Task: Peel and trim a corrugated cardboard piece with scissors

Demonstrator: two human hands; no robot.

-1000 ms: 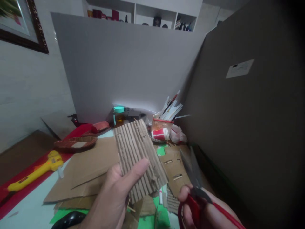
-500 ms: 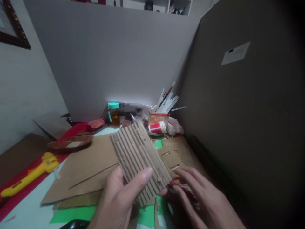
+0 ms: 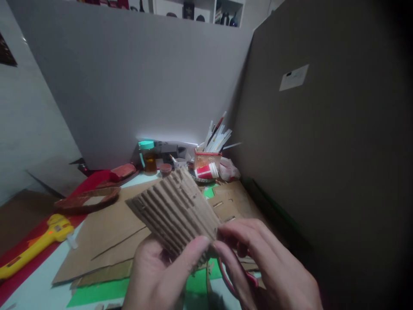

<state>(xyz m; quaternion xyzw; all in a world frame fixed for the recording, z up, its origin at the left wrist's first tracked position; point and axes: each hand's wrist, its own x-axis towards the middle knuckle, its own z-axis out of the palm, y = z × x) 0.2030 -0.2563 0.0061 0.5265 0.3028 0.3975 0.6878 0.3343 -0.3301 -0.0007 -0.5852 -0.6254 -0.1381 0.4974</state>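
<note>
A piece of corrugated cardboard [image 3: 174, 206], its ridges bared, is tilted up above the table. My left hand [image 3: 171, 267] is closed on its lower part, thumb on the ridged face and fingers behind. My right hand [image 3: 261, 258] has a pair of scissors [image 3: 226, 280] hanging by its red handle loops; the blades are hidden. That hand's thumb and fingertips also pinch at the lower right corner of the cardboard. Underneath lie a large flat cardboard sheet [image 3: 109, 224] with a slit and a green sheet [image 3: 100, 292].
A yellow glue gun [image 3: 35, 249] lies at the left beside a brown tray [image 3: 90, 200]. Along the back stand a teal-lidded bottle [image 3: 149, 159], a red-and-white paper cup [image 3: 207, 171] on its side and a holder [image 3: 206, 159] full of white sticks. Slotted cardboard [image 3: 237, 202] lies right, near a dark panel [image 3: 290, 142].
The cardboard has tipped back and turned, with its top swung left. My right fingers have come up onto its corner, and the red scissor handle shows more clearly. The view has shifted slightly.
</note>
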